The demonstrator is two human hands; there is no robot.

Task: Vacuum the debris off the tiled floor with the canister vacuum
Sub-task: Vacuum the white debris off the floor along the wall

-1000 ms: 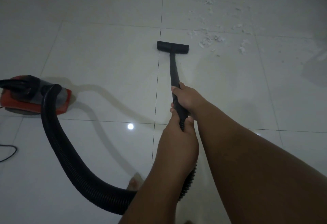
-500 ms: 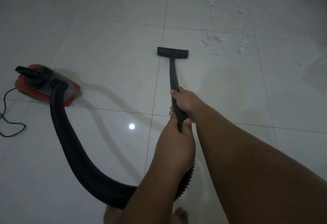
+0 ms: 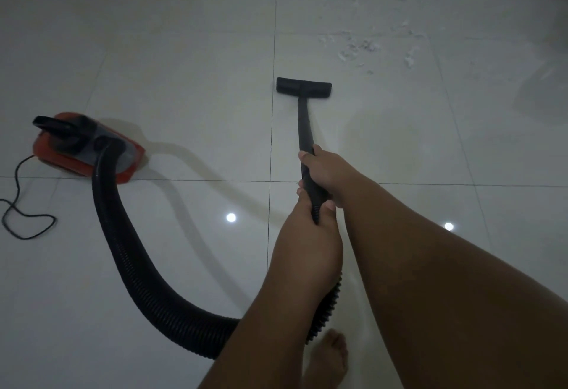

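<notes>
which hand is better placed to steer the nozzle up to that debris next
Right. The right hand grips the wand farther forward, nearer the floor nozzle, on the side where debris lies. The left hand holds the hose end.

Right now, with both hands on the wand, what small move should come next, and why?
Probably push the nozzle forward and to the right. The white debris lies just beyond it, untouched, and both hands, the right hand and the left hand, already grip the wand.

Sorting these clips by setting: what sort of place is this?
Probably a room in a home: glossy tiled floor, a small red canister vacuum with a trailing power cord, and a bare foot.
</notes>
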